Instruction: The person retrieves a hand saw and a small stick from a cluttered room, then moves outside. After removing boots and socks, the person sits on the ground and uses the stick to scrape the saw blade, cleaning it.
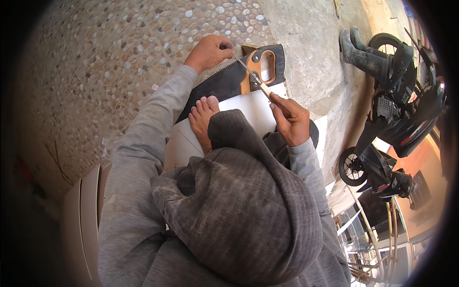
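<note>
A hand saw (217,85) lies with its dark blade slanting down to the left and its teeth turned up and away from me. Its handle (245,86) is orange-brown and black, at the far right end. My right hand (292,120) grips the pale handle of a thin file (249,71). The file's narrow shaft crosses over the saw near its handle. My left hand (208,52) is closed in a pinch at the file's far tip, just beyond the toothed edge. My bare foot (202,117) rests with its toes against the saw blade.
A white board (248,109) lies under the saw and foot. Pebbled floor (143,52) spreads left; plain concrete (311,62) lies right. Rubber boots (366,58) stand beside a motorcycle (397,112) at the right. Brown panels (86,210) stand at the lower left.
</note>
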{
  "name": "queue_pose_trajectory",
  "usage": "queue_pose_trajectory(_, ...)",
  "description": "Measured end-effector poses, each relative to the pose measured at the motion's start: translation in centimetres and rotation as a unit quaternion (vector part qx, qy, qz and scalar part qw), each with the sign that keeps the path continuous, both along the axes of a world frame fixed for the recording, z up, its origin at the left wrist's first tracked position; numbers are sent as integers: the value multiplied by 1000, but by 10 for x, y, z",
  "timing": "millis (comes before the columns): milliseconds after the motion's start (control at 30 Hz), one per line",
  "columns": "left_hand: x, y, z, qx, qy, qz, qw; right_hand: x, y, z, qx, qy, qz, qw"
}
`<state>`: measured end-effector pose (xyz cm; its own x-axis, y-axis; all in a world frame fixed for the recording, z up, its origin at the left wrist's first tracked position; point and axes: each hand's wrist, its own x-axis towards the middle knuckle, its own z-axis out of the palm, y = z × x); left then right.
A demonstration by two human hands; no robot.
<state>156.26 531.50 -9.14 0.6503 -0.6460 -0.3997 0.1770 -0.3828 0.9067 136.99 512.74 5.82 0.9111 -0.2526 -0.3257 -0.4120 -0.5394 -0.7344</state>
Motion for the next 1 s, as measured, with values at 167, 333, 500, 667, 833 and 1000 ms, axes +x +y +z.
queue_pose_trajectory(167, -3, -8, -18, 28, -66, 1, 997, 0, 0, -16, -10, -15, 14, 1000)
queue_pose_trajectory(333, 32, 15, -29, 138, -77, 37, 987, 49, 17, -48, -14, -3, 59, 998)
queue_pose_trajectory(500, 23, 13, -8, 38, -36, 47, 998, 29, 7, -26, 23, -53, 4, 998)
queue_pose_trajectory(667, 10, 1, 4, -15, 14, 56, 998, 13, 3, -8, 11, -36, -17, 999)
queue_pose_trajectory(833, 3, 0, -6, -10, 18, -1, 1000, 4, 0, 0, -5, -7, 9, 1000)
queue_pose_trajectory(1000, -4, -6, -6, 21, -18, 5, 1000, -4, 0, -3, -8, -10, 6, 1000)
